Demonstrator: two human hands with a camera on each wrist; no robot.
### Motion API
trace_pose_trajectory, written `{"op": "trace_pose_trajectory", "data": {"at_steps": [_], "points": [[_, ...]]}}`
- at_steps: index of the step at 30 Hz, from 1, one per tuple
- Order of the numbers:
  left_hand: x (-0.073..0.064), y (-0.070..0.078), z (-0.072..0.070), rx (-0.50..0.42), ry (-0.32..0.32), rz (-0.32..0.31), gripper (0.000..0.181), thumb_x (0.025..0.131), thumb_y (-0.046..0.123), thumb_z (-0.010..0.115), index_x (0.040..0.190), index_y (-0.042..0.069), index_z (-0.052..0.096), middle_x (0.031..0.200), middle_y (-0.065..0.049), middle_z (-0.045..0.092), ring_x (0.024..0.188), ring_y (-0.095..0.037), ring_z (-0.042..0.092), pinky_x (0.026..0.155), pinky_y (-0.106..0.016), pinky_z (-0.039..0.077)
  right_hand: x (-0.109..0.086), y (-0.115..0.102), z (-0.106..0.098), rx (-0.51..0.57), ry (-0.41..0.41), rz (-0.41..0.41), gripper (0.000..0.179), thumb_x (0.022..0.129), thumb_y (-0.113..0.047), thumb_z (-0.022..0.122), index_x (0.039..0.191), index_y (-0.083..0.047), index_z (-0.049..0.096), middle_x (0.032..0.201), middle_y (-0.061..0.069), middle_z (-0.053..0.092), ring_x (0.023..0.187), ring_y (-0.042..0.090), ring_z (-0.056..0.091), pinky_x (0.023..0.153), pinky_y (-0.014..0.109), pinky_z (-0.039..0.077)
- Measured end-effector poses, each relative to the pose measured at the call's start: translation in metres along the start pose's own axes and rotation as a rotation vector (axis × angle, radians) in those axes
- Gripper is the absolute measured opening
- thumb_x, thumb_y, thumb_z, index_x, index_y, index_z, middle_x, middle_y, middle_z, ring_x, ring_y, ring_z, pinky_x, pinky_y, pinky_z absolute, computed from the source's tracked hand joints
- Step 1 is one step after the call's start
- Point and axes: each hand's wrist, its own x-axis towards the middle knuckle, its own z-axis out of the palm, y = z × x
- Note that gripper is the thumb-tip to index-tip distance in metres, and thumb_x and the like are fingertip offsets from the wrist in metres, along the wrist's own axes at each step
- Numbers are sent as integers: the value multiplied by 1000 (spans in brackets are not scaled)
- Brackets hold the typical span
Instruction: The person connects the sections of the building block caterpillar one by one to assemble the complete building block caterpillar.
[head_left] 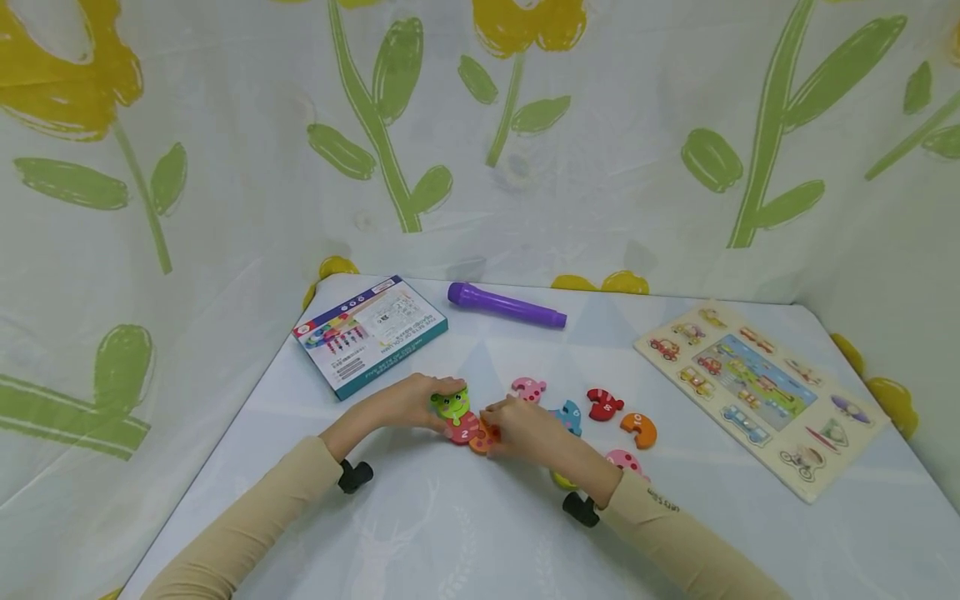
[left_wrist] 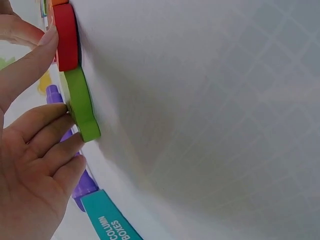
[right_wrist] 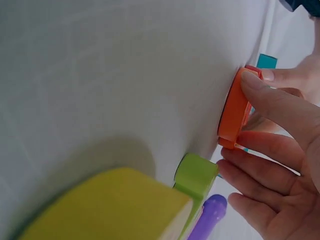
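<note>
A green caterpillar-head puzzle piece (head_left: 452,405) lies on the table, joined to a red puzzle piece (head_left: 463,429) marked 2. My left hand (head_left: 414,402) holds these two, its thumb against the red piece and its fingers along the far side of the green head (left_wrist: 81,102). My right hand (head_left: 522,431) pinches an orange puzzle piece (right_wrist: 234,112) between thumb and fingers. That orange piece sits against the red one; whether they interlock fully is partly hidden by the hand.
Loose puzzle pieces lie right of my right hand: pink (head_left: 529,389), blue (head_left: 570,417), red (head_left: 603,405) and orange (head_left: 640,430). Behind are a flat box (head_left: 371,333) and a purple tube-shaped thing (head_left: 506,306). A wooden vehicle puzzle board (head_left: 757,392) lies at right.
</note>
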Motion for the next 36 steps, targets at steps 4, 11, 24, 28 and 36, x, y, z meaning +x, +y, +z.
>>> {"op": "trace_pose_trajectory", "data": {"at_steps": [4, 11, 24, 28, 36], "points": [[0, -1, 0, -5, -6, 2, 74, 81, 26, 79, 144, 7, 44, 149, -7, 41, 139, -26, 34, 112, -42, 32, -1, 0, -1, 30, -8, 12, 54, 78, -29, 82, 122, -2, 66, 120, 12, 66, 108, 25, 64, 86, 30, 56], [-2, -2, 3, -14, 22, -37, 74, 81, 25, 79, 145, 10, 45, 149, -5, 41, 140, -25, 33, 112, -41, 31, -2, 2, -2, 61, -2, 55, 61, 77, -32, 83, 127, -3, 63, 124, 10, 64, 116, 24, 60, 90, 32, 53], [-3, 0, 8, -24, 49, -24, 68, 85, 26, 75, 144, 8, 46, 148, -8, 42, 138, -26, 36, 111, -41, 34, -17, 12, -14, 162, 47, 105, 51, 82, -24, 79, 127, -6, 64, 127, 9, 63, 119, 26, 58, 92, 39, 53], [0, 3, 10, -25, 45, -44, 68, 85, 27, 75, 144, 9, 45, 149, -7, 41, 138, -26, 35, 111, -41, 34, -20, 15, -21, 153, 70, 149, 54, 81, -24, 79, 128, -5, 62, 123, 9, 65, 116, 24, 60, 95, 39, 51], [4, 4, 12, -54, 53, -71, 72, 83, 28, 76, 144, 9, 44, 149, -8, 39, 140, -24, 32, 114, -42, 29, -24, 25, -31, 177, 116, 195, 50, 80, -20, 80, 125, -5, 65, 120, 8, 67, 119, 27, 58, 99, 42, 48]]}}
